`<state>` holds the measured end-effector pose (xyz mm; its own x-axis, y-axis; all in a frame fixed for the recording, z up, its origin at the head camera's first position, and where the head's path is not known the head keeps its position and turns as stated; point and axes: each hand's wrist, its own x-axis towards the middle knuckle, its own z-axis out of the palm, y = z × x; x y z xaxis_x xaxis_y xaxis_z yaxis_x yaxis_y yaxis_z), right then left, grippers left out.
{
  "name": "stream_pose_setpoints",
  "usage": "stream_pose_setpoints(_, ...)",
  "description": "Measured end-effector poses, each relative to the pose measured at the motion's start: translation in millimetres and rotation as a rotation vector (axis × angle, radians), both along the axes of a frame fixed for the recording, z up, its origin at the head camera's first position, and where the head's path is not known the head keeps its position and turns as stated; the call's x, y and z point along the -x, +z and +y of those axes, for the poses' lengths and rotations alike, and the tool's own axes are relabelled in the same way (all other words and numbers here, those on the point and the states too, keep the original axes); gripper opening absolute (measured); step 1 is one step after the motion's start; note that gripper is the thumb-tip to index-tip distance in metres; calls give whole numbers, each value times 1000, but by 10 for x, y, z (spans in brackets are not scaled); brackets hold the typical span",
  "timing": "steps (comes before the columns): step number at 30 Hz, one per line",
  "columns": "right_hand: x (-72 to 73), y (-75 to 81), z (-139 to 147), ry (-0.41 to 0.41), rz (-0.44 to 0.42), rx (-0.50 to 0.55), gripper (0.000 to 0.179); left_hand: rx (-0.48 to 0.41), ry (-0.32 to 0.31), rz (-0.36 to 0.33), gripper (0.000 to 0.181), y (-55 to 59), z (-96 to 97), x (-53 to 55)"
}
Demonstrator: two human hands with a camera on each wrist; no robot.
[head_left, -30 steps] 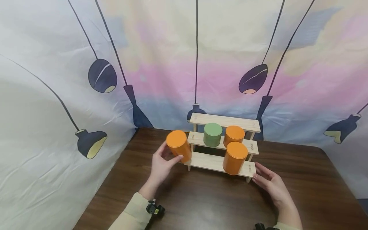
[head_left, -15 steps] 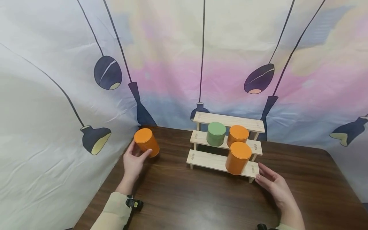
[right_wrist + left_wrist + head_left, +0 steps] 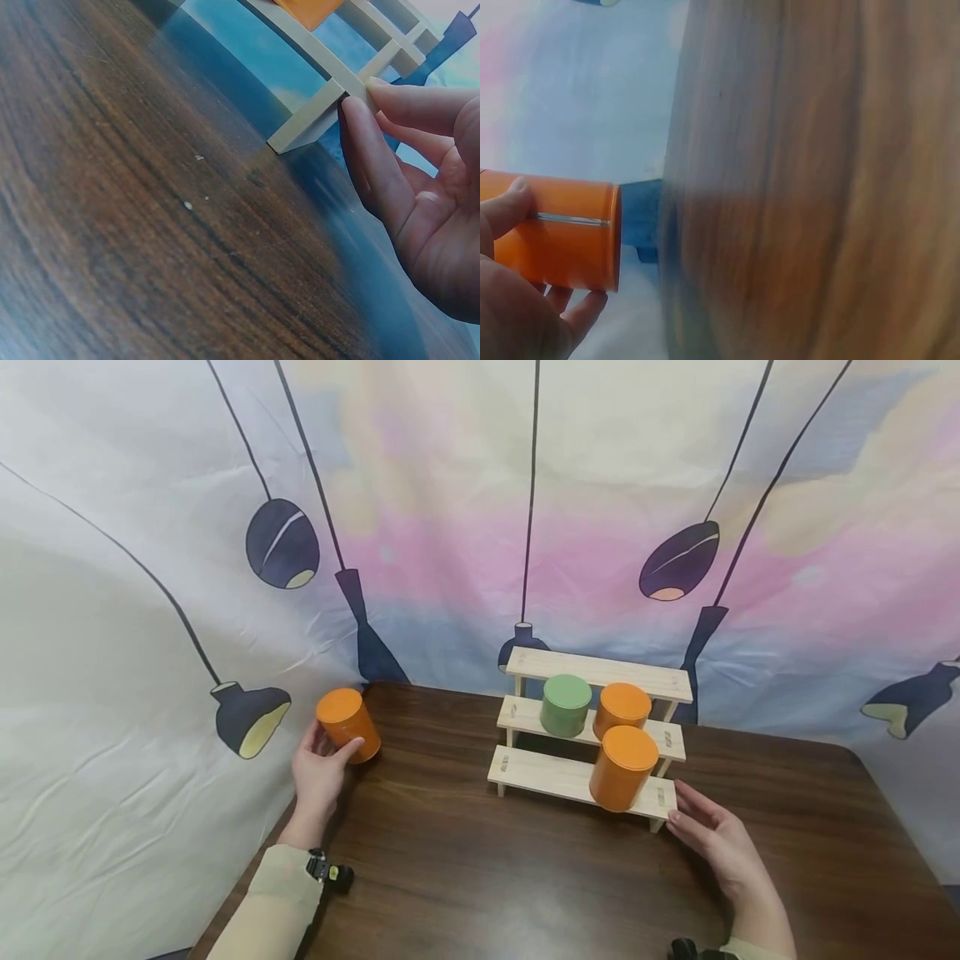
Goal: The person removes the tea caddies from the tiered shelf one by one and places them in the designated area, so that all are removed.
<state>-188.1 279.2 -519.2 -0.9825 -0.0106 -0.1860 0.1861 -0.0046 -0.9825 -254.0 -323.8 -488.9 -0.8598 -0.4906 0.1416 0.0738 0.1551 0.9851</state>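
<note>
At the far left of the table, my left hand (image 3: 317,777) grips a tall orange canister (image 3: 351,727) between thumb and fingers. In the left wrist view a gap shows between this canister (image 3: 562,251) and the tabletop. My right hand (image 3: 723,852) pinches the right end of a three-step wooden stand (image 3: 543,774); the right wrist view shows thumb and fingertips on the end of its lowest board (image 3: 319,52). On that lowest step, toward the right, stands another tall orange canister (image 3: 624,770). A short green tin (image 3: 566,706) and an orange tin (image 3: 621,706), partly hidden, stand on the middle step.
The dark wood table (image 3: 465,877) reaches back to a hanging cloth (image 3: 450,552) printed with lamps, which also runs along the left side. Nothing stands on the stand's top step (image 3: 600,672).
My left hand has carried its orange canister leftward, away from the lowest step's left end. The right hand keeps its hold on the stand, and the other tins have stayed put.
</note>
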Motion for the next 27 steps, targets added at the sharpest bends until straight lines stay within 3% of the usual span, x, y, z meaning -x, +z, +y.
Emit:
stream_pose_setpoints(5, 12, 24, 17, 7, 15, 15, 79, 36, 10, -17, 91, 27, -75, 112)
stream_pose_setpoints(9, 12, 21, 6, 15, 9, -16, 79, -5, 26, -29, 90, -4, -133, 166)
stream_pose_setpoints(27, 6, 21, -18, 15, -23, -40, 79, -41, 101, -39, 88, -102, -215, 214)
